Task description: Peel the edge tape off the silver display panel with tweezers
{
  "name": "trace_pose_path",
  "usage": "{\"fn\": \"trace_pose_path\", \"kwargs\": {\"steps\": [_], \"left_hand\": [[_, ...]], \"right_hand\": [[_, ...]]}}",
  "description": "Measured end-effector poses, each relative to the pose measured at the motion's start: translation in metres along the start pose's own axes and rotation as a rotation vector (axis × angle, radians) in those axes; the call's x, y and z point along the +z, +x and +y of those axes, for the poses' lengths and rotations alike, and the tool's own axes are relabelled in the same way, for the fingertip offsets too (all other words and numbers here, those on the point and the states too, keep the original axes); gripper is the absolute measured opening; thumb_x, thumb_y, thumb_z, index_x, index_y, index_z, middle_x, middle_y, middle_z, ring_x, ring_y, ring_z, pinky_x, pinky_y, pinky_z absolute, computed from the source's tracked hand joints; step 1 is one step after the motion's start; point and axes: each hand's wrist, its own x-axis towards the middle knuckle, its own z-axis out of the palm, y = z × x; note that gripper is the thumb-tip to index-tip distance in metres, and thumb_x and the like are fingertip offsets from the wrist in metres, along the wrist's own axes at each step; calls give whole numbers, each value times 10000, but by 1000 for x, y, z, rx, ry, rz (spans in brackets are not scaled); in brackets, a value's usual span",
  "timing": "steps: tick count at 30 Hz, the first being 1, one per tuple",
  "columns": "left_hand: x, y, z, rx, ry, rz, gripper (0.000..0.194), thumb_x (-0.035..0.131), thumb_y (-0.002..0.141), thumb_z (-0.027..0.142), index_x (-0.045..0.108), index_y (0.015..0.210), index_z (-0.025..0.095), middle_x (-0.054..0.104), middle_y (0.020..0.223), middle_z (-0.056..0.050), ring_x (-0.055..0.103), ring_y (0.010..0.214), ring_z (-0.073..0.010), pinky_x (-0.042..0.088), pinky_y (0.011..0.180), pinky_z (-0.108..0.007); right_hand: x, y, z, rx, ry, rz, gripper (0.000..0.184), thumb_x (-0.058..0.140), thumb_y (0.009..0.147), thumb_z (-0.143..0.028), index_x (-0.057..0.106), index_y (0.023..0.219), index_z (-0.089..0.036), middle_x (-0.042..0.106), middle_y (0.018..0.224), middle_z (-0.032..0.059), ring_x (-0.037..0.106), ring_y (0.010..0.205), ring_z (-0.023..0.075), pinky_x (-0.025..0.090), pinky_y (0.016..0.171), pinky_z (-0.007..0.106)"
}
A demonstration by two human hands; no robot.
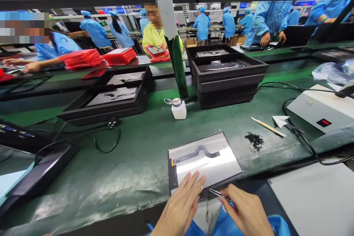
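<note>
An LCD display panel [204,166] lies silver back up at the front edge of the green bench, with a dark flex cable [197,153] curving across it. My left hand [184,201] rests flat on the panel's near left part, fingers stretched out. In my right hand [245,208] is a pair of metal tweezers [217,193], pinched between thumb and fingers. The tweezers' tips are at the panel's near edge, close to my left fingertips. Whether the tips grip anything is too small to tell.
Beyond the panel stands a white pump bottle [179,110]. Black scraps [254,141] and a yellow-handled knife [268,127] lie to the right, near a white control box [318,107] with cables. Black trays [229,81] with panels stand at the back; co-workers sit beyond.
</note>
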Motion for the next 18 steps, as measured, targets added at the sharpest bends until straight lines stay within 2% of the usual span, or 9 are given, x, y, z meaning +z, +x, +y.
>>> {"fn": "trace_pose_path", "kwargs": {"steps": [4,11,18], "left_hand": [[-1,3,1,-1,-6,11,357,396,959,21,508,1291,87,675,1249,-115,480,1331,-196,375,1140,-330],[-5,5,2,-13,33,5,375,379,967,32,509,1314,90,650,1289,-117,441,1354,-187,369,1136,-289],[-3,2,1,-20,27,1,379,378,969,35,500,1321,103,648,1296,-103,438,1354,-199,386,1129,-311]], "right_hand": [[1,-1,1,5,16,-32,382,326,1051,-367,589,814,-223,673,640,-10,665,509,127,445,478,209],[-1,0,1,40,4,-70,377,324,1047,-401,585,835,-233,685,654,-21,621,444,117,426,454,215],[-4,4,-3,-3,-22,-17,425,277,1058,-390,564,788,-231,679,623,-19,667,490,122,425,463,209]]}}
